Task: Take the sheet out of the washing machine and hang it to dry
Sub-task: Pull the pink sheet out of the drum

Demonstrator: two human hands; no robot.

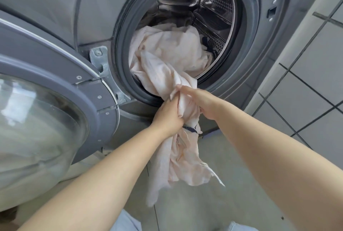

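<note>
A pale pink sheet (172, 50) spills out of the grey washing machine (96, 17) through its round drum opening. Much of it still lies bunched inside the steel drum (215, 10). A twisted length runs over the rubber door seal and hangs down toward the floor. My left hand (168, 115) grips this length from the left, just below the opening. My right hand (198, 101) grips the same bunch from the right, fingers wrapped over the cloth. A small dark strap shows in the cloth under my left hand.
The machine's door (46, 101) stands swung open at the left, its glass bowl bulging toward me. A tiled wall (315, 63) rises at the right. Grey floor (204, 203) lies below the hanging cloth, with my knees at the bottom edge.
</note>
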